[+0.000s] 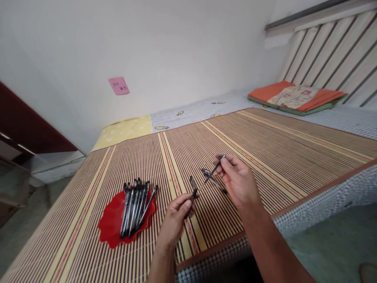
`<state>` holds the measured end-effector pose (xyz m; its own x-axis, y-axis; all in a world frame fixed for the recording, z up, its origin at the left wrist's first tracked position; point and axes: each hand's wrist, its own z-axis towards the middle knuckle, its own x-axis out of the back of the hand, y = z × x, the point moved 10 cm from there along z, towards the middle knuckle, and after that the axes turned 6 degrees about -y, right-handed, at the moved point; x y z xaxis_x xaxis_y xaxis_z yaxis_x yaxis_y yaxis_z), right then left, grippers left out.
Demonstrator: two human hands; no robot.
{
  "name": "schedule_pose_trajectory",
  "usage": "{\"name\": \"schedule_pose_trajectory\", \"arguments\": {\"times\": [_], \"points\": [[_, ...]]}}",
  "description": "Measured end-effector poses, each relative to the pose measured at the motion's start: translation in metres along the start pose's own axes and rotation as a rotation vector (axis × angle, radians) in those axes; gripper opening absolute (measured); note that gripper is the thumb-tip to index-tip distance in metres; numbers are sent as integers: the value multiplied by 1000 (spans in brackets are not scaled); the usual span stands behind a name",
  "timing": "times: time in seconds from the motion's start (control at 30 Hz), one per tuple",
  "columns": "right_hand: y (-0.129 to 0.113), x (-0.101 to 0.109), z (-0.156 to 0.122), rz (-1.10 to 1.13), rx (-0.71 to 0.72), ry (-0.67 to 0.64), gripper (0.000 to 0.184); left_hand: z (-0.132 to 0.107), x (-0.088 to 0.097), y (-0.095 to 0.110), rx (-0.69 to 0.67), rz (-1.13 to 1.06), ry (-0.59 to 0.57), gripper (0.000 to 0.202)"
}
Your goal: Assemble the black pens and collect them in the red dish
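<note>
My left hand (176, 214) is closed around a short dark pen part (194, 193), most of it hidden by the fingers. My right hand (237, 179), higher and to the right, pinches the upper end of a thin dark pen refill (212, 173). The refill slants down toward the part in my left hand; whether the two touch is hard to tell. Just beyond them, a black pen cap (193, 181) lies on the striped mat. Clear pens with black ends (218, 184) lie partly behind the refill and my right hand.
A red scalloped plate (110, 220) left of my left hand holds several black-capped clear pens (135, 208). The striped mat (132, 157) covers a bed. A folded orange cloth (297, 96) lies far right by a white slatted headboard (332, 51). A pink note (119, 85) is on the wall.
</note>
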<state>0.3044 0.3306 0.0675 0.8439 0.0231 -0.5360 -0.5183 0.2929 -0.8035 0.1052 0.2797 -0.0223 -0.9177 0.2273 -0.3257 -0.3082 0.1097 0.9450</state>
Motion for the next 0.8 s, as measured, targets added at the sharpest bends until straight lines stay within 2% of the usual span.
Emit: {"name": "schedule_pose_trajectory", "arguments": {"times": [0.23, 0.5, 0.67, 0.8], "points": [[-14, -3, -5, 15, 98, 34, 9, 0, -2, 4, -19, 1, -22, 31], [-15, -10, -5, -81, 76, -29, 10, -1, -4, 7, -23, 36, -37, 30], [-23, -6, -7, -164, 142, -4, 11, -1, 3, 10, -70, 72, 19, 23], [-32, -10, -12, -262, 191, -30, 13, -1, 8, 14, -112, 94, 53, 21]]}}
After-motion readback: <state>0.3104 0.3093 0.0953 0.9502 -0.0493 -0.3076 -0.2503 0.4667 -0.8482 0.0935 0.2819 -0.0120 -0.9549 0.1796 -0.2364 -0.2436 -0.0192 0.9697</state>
